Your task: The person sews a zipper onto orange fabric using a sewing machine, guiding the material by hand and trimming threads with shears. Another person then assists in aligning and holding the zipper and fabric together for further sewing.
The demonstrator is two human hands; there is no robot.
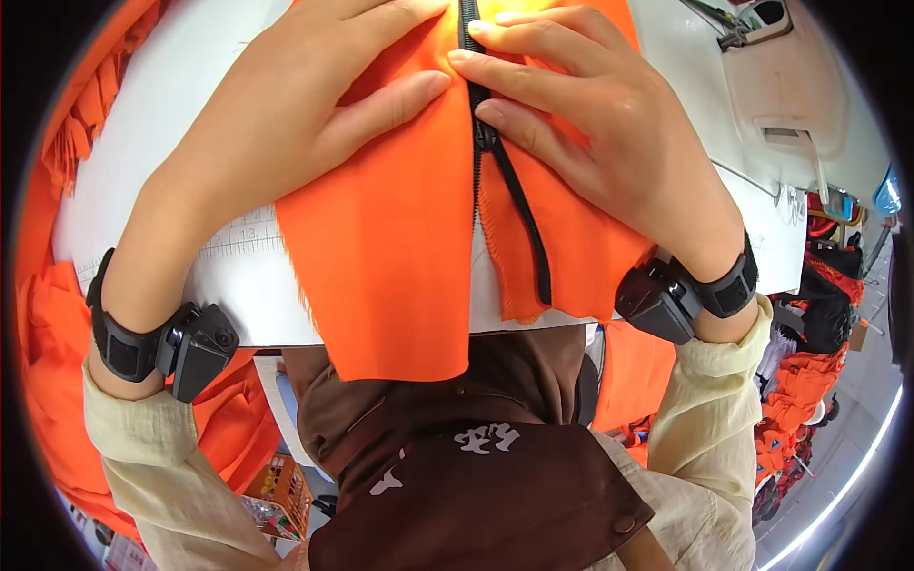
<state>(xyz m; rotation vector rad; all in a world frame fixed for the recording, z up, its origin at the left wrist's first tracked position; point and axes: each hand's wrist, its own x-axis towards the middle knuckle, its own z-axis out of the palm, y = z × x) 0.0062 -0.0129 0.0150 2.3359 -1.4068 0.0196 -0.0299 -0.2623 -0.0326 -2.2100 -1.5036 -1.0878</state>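
Orange fabric [390, 257] lies on the white table and hangs over its front edge. A black zipper [522, 214] runs up through it, its slider [486, 139] just below my right fingertips. Below the slider the two sides stand apart, and the right-hand piece has a frayed edge. My left hand [295, 95] lies flat on the fabric left of the zipper, thumb stretched toward it; its other fingertips are partly cut off by the top of the view. My right hand [619, 124] rests with fingers extended, their tips on the zipper's right edge.
The white table [238, 162] bears a printed ruler scale [243, 236]. A pale sewing machine [790, 86] stands at the upper right. Orange cloth [57, 324] is heaped along the left. Below the table sits an orange basket [284, 490]. More garments [804, 381] lie at the far right.
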